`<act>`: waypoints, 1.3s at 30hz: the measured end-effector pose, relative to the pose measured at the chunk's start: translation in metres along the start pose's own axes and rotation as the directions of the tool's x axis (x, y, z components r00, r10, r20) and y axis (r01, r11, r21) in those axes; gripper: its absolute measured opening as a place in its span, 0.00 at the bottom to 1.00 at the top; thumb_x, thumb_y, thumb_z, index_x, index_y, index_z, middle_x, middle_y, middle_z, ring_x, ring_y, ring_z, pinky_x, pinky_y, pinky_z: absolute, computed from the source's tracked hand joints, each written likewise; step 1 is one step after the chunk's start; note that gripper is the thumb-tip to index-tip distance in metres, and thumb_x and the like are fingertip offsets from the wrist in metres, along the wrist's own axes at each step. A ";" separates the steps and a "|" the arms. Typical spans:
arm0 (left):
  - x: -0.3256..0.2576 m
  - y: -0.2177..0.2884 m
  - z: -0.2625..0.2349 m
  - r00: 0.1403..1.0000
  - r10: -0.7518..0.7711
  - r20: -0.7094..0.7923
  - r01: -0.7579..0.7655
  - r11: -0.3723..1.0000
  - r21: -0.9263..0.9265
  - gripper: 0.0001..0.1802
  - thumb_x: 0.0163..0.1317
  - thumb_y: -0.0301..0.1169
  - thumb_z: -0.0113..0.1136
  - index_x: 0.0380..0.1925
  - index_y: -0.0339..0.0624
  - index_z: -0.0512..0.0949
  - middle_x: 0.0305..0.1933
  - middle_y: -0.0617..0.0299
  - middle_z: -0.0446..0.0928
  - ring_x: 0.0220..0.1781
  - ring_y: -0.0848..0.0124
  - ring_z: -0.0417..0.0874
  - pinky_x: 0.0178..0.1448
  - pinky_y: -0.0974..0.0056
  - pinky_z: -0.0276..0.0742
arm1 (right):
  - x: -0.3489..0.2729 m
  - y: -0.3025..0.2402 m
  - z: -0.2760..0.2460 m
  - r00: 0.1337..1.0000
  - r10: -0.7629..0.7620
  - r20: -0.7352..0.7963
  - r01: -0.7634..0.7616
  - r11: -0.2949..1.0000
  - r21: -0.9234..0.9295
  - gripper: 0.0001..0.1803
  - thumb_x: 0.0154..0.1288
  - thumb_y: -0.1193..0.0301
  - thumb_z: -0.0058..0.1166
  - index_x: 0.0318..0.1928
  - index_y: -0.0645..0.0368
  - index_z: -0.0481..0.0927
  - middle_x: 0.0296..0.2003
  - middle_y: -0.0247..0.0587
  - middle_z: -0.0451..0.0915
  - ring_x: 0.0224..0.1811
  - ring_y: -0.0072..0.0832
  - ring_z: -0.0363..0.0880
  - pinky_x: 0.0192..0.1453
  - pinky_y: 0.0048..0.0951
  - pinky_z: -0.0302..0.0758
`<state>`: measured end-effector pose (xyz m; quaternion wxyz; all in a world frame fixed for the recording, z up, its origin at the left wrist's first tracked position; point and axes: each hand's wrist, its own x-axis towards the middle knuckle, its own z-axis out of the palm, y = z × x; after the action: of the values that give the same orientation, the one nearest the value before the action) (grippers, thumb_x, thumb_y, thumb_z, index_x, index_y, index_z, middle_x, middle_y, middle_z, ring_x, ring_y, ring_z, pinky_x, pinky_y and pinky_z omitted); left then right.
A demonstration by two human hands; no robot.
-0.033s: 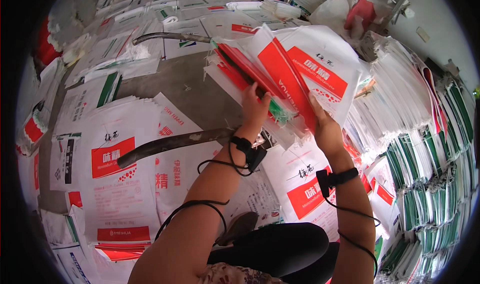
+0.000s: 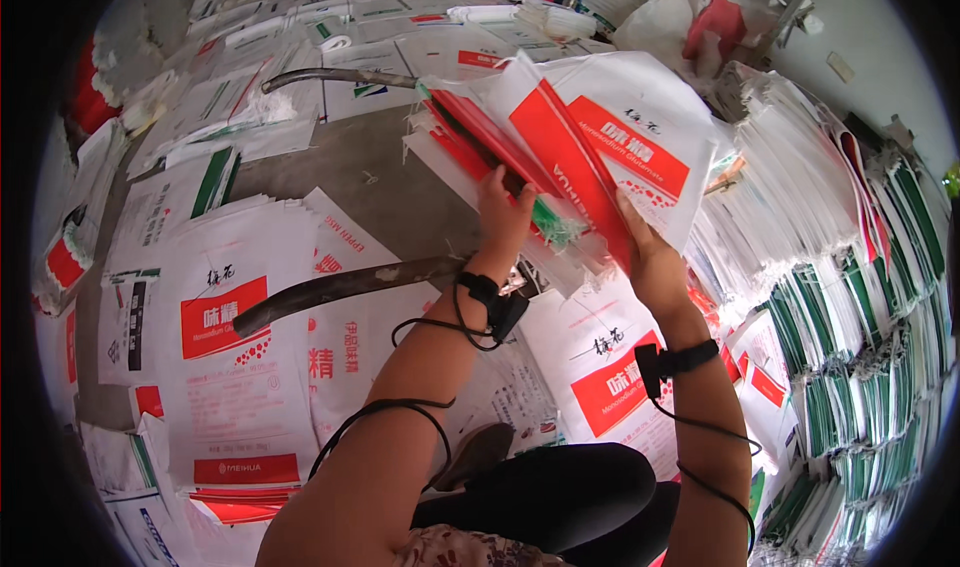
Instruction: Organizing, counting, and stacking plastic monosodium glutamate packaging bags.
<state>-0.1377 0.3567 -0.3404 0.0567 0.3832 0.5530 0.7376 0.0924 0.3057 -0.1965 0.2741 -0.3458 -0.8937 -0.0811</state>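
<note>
In front of me, a stack of folded woven sacks [image 2: 477, 114], white with red panels and some green, is tilted between my hands. My left hand [image 2: 503, 215] closes its fingers on the near left side of this stack, next to a green edge. A white sack with a red panel [image 2: 630, 145] stands up on the right. My right hand [image 2: 650, 262] pinches its near edge, with the thumb hidden behind. Dark curved bars [image 2: 345, 285] stick out to the left, one beside my left wrist and another farther off. What supports the stack is mostly hidden.
Flat printed sacks [image 2: 225, 407] lie in piles at the left. Another white sack [image 2: 610, 367] lies below my right hand. Tall stacks of folded white sacks [image 2: 780, 187] and green-edged sacks [image 2: 850, 387] rise at the right. More sacks cover the floor [image 2: 350, 162] farther back.
</note>
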 end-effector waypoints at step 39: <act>-0.170 0.246 -0.068 0.401 -0.115 0.909 0.804 0.519 -0.289 0.20 0.72 0.32 0.57 0.60 0.38 0.71 0.58 0.57 0.78 0.59 0.67 0.81 0.64 0.60 0.78 | -0.170 -0.058 -0.107 0.973 0.230 -0.028 -0.231 0.970 -0.072 0.24 0.60 0.81 0.52 0.59 0.60 0.77 0.47 0.50 0.83 0.50 0.46 0.82 0.54 0.43 0.78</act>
<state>0.0220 0.1243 -0.2211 0.6659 0.4269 0.2233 0.5696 0.2044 0.1291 -0.1969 0.2773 -0.4565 -0.8411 -0.0856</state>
